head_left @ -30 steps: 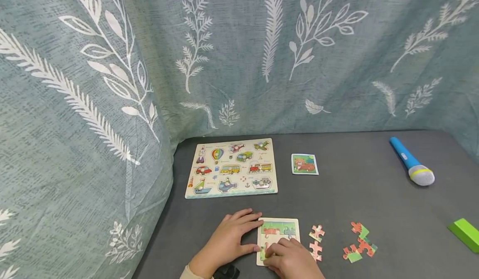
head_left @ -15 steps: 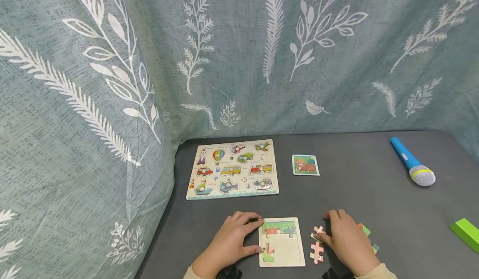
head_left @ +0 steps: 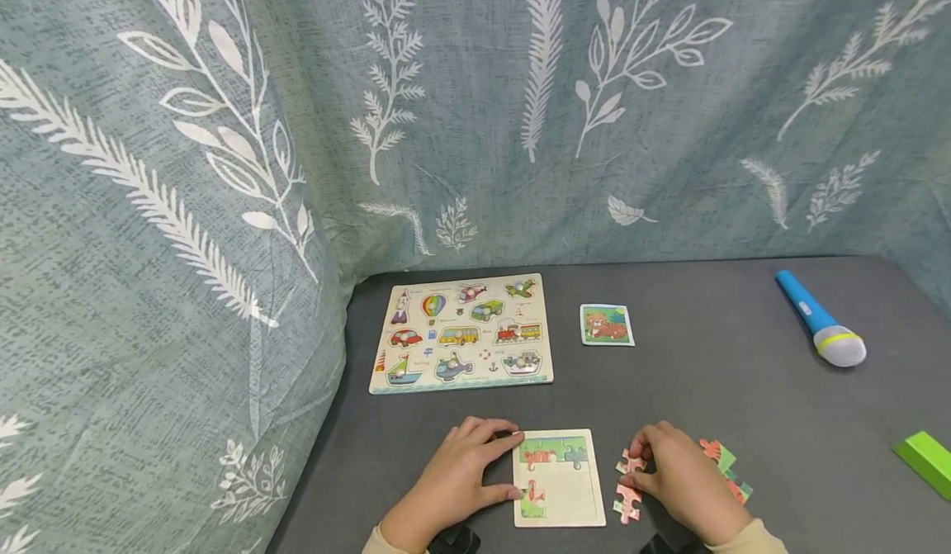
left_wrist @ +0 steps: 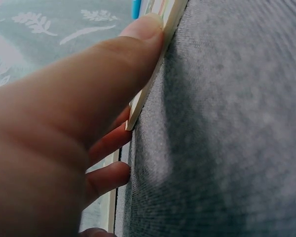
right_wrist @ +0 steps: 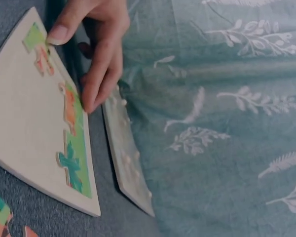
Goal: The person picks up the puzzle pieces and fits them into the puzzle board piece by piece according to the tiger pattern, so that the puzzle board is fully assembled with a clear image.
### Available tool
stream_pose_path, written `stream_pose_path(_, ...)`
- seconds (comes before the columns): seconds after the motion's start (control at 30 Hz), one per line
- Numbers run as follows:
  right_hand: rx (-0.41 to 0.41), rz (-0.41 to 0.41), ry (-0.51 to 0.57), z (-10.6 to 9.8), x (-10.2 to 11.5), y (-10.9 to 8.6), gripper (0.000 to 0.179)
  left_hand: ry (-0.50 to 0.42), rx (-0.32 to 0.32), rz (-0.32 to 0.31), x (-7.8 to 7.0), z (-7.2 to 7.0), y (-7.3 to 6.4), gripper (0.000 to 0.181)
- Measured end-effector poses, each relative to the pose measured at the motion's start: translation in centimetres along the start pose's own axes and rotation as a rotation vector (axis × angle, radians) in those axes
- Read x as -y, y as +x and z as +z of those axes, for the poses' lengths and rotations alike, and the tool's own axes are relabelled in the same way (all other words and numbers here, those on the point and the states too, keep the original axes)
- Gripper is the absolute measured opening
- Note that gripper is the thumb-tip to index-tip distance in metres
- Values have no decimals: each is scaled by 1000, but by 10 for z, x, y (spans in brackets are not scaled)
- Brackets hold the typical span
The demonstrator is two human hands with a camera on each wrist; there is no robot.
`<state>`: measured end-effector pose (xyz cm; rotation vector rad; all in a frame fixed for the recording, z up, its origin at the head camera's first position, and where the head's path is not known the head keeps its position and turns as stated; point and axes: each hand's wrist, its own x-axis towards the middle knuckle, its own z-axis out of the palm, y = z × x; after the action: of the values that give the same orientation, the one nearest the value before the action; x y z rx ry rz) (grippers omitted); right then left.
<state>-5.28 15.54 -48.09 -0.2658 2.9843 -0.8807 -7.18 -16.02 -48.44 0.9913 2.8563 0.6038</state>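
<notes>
A square wooden puzzle tray (head_left: 572, 500) lies before me with a few pieces set along its top and lower left. My left hand (head_left: 466, 473) rests at the tray's left side, fingers on the upper corner and thumb on the edge. In the left wrist view the thumb (left_wrist: 143, 29) lies over the rim. To the tray's right, my right hand (head_left: 682, 475) pinches a loose jigsaw piece (head_left: 631, 461) between thumb and forefinger. Just below it lies another orange jigsaw piece (head_left: 627, 503). More pieces (head_left: 719, 452) lie partly hidden behind the right hand.
At the back left lies a vehicle peg puzzle board (head_left: 461, 335). A small tiger picture card (head_left: 606, 325) lies beside it. Farther right are a blue toy microphone (head_left: 820, 319) and a green block (head_left: 924, 463). A patterned curtain (head_left: 475, 108) hangs along the back and left.
My right hand has left the tray, moved right to the loose pieces, and closed its thumb and forefinger on the upper one. The left hand has stayed at the tray.
</notes>
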Motion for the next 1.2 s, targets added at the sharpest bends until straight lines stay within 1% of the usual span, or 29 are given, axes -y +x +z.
stream_pose_path(0.1,-17,-7,7,0,2,-1,37,-12,7,-6,1,0,0,68)
stream_pose_path(0.17,-14,5,2,0,4,-1,37,-19,11,-7,1,1,0,68)
stream_pose_path(0.3,45,38,37,1,8,1,37,-30,13,-7,2,2,0,68)
stream_pose_path(0.37,68,29,88,2,8,1,36,-38,15,-9,2,2,0,68)
stream_pose_path(0.43,73,0,145,2,7,0,31,-45,17,-11,3,2,0,68)
stream_pose_path(0.53,36,-51,252,-1,3,-1,20,-53,18,-13,3,2,-1,68)
stream_pose_path(0.57,32,-45,300,-2,3,-1,14,-53,18,-12,3,2,-1,68)
stream_pose_path(0.63,36,-7,411,-5,3,1,3,-53,20,-10,3,2,-1,68)
stream_pose_path(0.67,43,33,469,-7,5,2,2,-54,20,-10,3,2,-1,68)
stream_pose_path(0.77,60,174,612,-9,11,5,10,-53,27,-12,3,2,0,68)
stream_pose_path(0.8,51,213,649,-8,13,5,11,-53,29,-12,3,2,0,68)
stream_pose_path(0.87,18,264,711,-7,16,7,10,-50,29,-12,3,2,1,68)
stream_pose_path(0.97,-43,284,790,-4,18,9,11,-48,27,-10,3,2,2,69)
stream_pose_path(1.1,-71,251,862,0,17,11,18,-49,28,-14,3,2,1,68)
stream_pose_path(1.2,-83,226,883,1,17,10,24,-50,31,-15,3,2,1,69)
